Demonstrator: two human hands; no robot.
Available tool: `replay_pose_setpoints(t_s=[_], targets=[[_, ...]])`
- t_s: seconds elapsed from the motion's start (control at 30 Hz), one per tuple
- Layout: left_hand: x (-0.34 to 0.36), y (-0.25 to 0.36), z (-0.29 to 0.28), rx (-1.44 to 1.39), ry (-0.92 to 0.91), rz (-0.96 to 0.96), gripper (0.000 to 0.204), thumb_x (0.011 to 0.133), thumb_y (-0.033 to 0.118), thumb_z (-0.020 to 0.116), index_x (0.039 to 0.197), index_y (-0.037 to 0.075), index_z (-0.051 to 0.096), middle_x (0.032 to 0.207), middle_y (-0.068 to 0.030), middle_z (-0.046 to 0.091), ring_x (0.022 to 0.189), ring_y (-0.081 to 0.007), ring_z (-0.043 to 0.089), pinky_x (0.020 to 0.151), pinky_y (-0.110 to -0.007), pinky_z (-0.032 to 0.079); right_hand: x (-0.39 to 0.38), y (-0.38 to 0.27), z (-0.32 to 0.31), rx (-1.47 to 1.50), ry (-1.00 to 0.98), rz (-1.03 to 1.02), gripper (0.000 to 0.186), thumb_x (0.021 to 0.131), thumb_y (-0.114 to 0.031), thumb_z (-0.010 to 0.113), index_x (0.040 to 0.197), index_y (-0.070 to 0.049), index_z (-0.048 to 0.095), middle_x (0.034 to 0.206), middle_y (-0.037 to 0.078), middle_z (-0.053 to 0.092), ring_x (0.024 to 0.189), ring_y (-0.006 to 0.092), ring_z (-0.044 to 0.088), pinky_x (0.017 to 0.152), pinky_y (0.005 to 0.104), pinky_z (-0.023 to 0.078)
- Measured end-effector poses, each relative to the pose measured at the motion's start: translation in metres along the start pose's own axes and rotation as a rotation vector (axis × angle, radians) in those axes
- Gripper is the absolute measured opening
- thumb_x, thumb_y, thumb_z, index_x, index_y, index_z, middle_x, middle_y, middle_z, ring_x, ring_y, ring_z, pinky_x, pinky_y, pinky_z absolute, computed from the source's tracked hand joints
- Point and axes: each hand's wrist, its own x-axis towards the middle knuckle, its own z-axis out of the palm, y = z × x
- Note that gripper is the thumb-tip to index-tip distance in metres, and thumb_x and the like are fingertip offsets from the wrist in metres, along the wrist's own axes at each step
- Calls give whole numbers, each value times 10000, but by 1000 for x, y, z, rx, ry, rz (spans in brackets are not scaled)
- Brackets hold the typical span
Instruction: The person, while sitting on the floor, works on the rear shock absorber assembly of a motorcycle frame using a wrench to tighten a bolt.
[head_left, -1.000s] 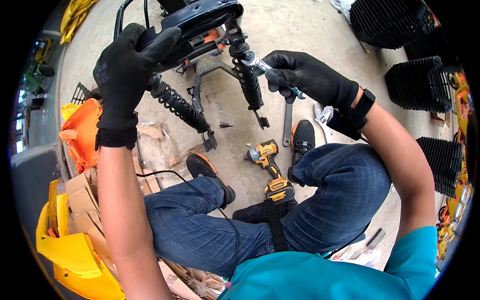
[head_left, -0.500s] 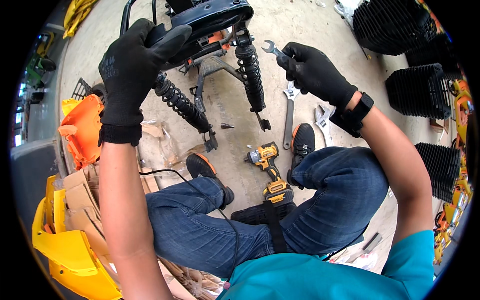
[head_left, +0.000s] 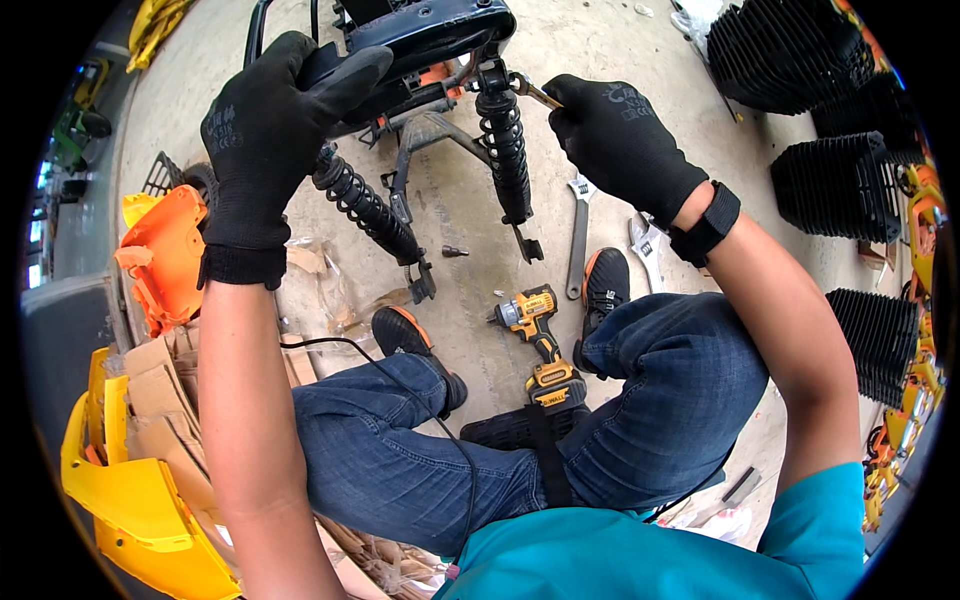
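My left hand (head_left: 265,135), in a black glove, is closed on the black metal frame (head_left: 430,22) at the top. Two black coil-spring shock absorbers hang from it, the left (head_left: 365,210) partly behind that hand, the right (head_left: 505,155) nearly upright. My gloved right hand (head_left: 620,140) is closed round a wrench (head_left: 535,90), whose head is at the bolt on top of the right shock. On the floor below lie two adjustable wrenches (head_left: 578,235) (head_left: 648,255) and a yellow-and-black power drill (head_left: 540,345) between my legs. A small dark socket (head_left: 456,251) lies near the left shock.
Orange (head_left: 160,250) and yellow plastic panels (head_left: 150,490) with cardboard (head_left: 165,400) are at my left. Stacks of black slatted parts (head_left: 830,185) stand at my right, with more yellow parts along the far right edge. A thin black cable crosses my left leg.
My right hand drew the wrench back from the right shock, turned it over, and now has its head back at the top bolt. My left hand shifted slightly right and up with the frame.
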Motion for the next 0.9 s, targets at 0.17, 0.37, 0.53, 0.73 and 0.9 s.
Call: replay_pose_setpoints(t_s=[0.17,0.37,0.53,0.73,0.9], targets=[[1,3,-1,13,7,9,446,823,487,717,810,49,635,619,-66,619,544,-140,576,539,-296,442,2,5,3,-90,76,-87,166,885,-87,543,1024,-27,610,741,200,633,718,358,641,666,430,504],[1,3,-2,23,-4,-9,495,802,540,702,837,49,647,647,-86,633,569,-192,604,557,-321,464,2,-7,4,-15,-17,-40,248,861,-38,546,1104,2,571,793,228,626,766,379,629,692,442,498],[3,-1,1,18,-32,-33,609,764,656,670,886,59,671,688,-106,656,604,-238,645,562,-348,492,2,-10,4,25,-57,-47,261,818,-1,583,1075,35,567,798,221,631,783,352,647,703,403,519],[2,0,0,11,-41,-33,611,761,660,674,835,54,659,656,-100,639,573,-221,627,539,-344,479,6,-32,-8,58,-155,15,250,788,-19,648,1014,72,594,784,208,656,741,303,683,691,355,558],[2,3,-2,39,-25,-15,467,803,503,725,810,43,647,640,-81,630,572,-174,602,568,-316,460,5,-20,6,99,-7,-46,218,811,-33,629,997,70,580,786,221,655,729,299,685,670,373,554]])
